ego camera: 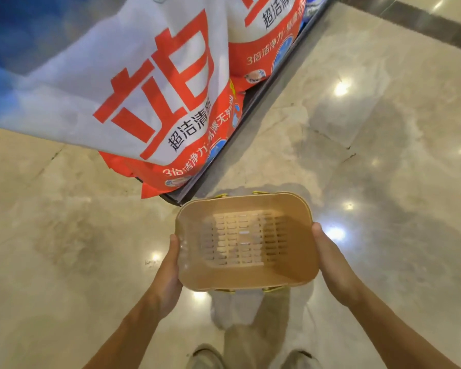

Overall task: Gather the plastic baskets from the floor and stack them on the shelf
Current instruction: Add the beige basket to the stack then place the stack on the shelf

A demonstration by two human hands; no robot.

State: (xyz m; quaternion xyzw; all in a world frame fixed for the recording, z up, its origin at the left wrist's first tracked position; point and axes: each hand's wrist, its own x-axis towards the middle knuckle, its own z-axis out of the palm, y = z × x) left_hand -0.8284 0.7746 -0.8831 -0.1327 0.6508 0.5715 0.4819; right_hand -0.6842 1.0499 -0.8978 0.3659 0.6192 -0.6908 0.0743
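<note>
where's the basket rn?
Head view, lower centre: the tan basket is held above the floor between the left hand and right hand, just short of the shelf corner holding detergent bags.

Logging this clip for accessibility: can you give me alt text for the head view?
A person's left hand and right hand hold an empty tan plastic basket by its short ends, above a glossy beige floor. Ahead to the left, large red-and-white detergent bags sit on a low dark shelf.

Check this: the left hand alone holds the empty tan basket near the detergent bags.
Wrong: both hands hold it. In the head view the left hand grips one end of the empty basket, the right hand the other, near the detergent bags.
</note>
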